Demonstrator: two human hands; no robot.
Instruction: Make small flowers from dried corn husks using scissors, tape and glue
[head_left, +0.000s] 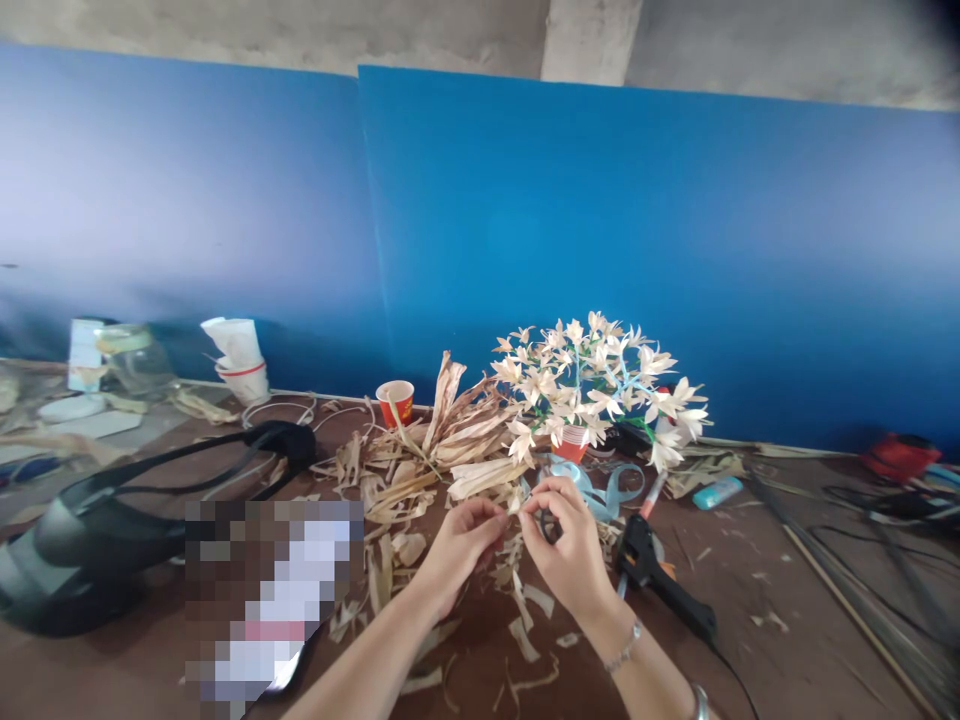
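Observation:
My left hand and my right hand meet low over the table, fingertips close together. Between them shows a small pale piece of corn husk, pinched by my right fingers; the left fingers are pressed together at its other side, their tips partly hidden. A dark loop, perhaps a scissors handle, sits within my right hand. Just beyond stands a bunch of cream husk flowers on green stems in a red cup. Dry corn husks are heaped behind my left hand.
Right of my hands lies a black glue gun with its cord. A pixelated phone and a black headset lie at left. Farther back are a red paper cup, blue ribbon and a blue wall. Husk scraps litter the table.

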